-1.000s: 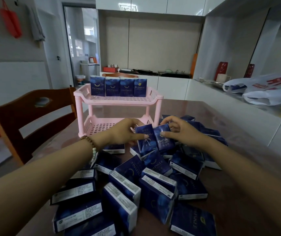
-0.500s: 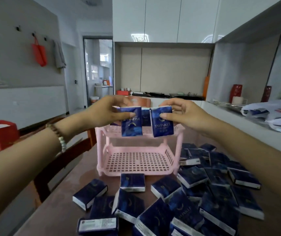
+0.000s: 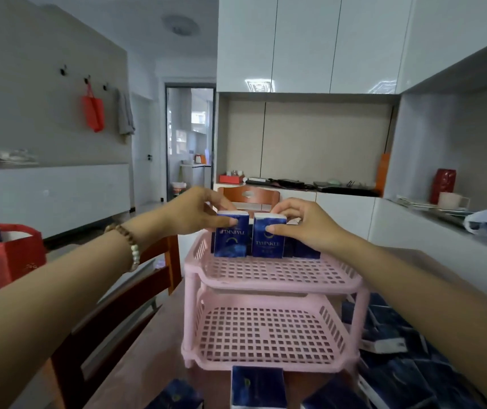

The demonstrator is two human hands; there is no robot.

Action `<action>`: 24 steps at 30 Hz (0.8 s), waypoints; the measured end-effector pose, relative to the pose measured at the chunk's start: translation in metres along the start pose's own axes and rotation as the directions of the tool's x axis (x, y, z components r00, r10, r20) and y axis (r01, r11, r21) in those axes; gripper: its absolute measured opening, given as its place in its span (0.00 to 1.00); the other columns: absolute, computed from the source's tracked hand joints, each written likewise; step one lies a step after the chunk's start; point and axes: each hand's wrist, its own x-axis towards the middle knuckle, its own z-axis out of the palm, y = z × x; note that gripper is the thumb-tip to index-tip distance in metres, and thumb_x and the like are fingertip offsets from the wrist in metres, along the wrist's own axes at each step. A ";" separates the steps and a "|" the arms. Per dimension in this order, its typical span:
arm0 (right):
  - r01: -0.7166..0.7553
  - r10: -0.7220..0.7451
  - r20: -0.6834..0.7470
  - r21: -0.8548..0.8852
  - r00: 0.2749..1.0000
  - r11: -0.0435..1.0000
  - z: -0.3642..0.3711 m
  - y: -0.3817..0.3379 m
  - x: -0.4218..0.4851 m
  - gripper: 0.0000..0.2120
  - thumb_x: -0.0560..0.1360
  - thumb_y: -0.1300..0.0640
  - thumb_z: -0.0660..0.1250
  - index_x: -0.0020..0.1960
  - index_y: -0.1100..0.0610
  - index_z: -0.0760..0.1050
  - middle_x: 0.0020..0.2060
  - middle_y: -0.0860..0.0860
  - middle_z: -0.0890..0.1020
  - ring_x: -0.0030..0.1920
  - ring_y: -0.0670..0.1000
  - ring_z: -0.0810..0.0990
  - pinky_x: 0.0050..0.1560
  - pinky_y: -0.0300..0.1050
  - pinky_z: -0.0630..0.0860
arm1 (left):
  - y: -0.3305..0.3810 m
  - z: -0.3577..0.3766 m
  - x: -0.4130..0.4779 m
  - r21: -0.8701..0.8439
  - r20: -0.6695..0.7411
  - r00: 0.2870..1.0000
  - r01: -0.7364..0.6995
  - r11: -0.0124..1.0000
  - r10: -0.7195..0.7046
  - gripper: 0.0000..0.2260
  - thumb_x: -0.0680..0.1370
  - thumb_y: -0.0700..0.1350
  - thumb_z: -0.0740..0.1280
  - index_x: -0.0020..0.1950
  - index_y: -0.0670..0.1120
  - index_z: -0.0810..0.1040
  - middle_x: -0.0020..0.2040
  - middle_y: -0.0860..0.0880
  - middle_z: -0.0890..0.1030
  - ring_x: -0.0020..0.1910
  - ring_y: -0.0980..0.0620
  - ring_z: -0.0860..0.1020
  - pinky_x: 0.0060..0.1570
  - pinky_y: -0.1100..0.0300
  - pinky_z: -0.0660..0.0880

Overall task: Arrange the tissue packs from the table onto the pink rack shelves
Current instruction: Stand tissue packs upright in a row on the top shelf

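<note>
Fingers of my left hand [image 3: 198,215] pinched one blue tissue pack [image 3: 231,238] near its top, with the thumb on the front and the other fingers behind it. My right hand [image 3: 301,224] pinched a second pack [image 3: 269,240] the same way, thumb on the front face. Both packs stood upright and side by side on the top shelf [image 3: 271,274] of the pink rack [image 3: 269,314], and their bottoms seemed to touch the shelf floor. The left one had its writing upside down, and the right one read the right way up. Behind them stood more packs in a row [image 3: 305,249], mostly hidden by my right hand. The bottom shelf [image 3: 266,335] had no packs on it. The rack stood on a brown table [image 3: 148,361]. Just in front of the rack lay one loose pack [image 3: 257,386], and a messy pile of packs [image 3: 395,370] lay to the right of the rack under my right arm. I wore a bead bracelet [image 3: 128,246] on my left wrist. A wooden chair [image 3: 112,314] stood at the left side of the table.
</note>
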 end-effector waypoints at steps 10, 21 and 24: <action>0.036 -0.050 -0.053 -0.241 0.997 0.970 0.016 0.019 0.027 0.12 0.67 0.49 0.75 0.48 0.45 0.77 0.55 0.46 0.73 0.60 0.48 0.66 0.62 0.47 0.65 | -0.021 0.001 0.010 0.028 0.020 1.000 -0.019 0.999 0.018 0.05 0.73 0.44 0.70 0.48 0.52 0.81 0.47 0.56 0.82 0.47 0.60 0.79 0.45 0.69 0.77; 0.078 -0.087 -0.012 -0.339 0.996 0.938 0.021 0.022 0.025 0.14 0.67 0.46 0.74 0.48 0.37 0.71 0.56 0.41 0.68 0.63 0.46 0.61 0.61 0.45 0.58 | -0.031 0.007 0.011 0.087 -0.004 1.000 0.008 0.996 -0.007 0.09 0.73 0.45 0.71 0.53 0.49 0.80 0.53 0.55 0.80 0.51 0.55 0.78 0.47 0.65 0.78; 0.081 -0.083 0.006 -0.335 0.997 0.939 0.021 0.022 0.022 0.16 0.67 0.46 0.73 0.51 0.38 0.70 0.58 0.41 0.69 0.66 0.48 0.61 0.64 0.47 0.60 | -0.028 0.007 0.010 0.097 -0.041 0.999 0.016 0.995 -0.012 0.10 0.72 0.46 0.72 0.52 0.53 0.78 0.53 0.56 0.78 0.50 0.54 0.78 0.42 0.67 0.77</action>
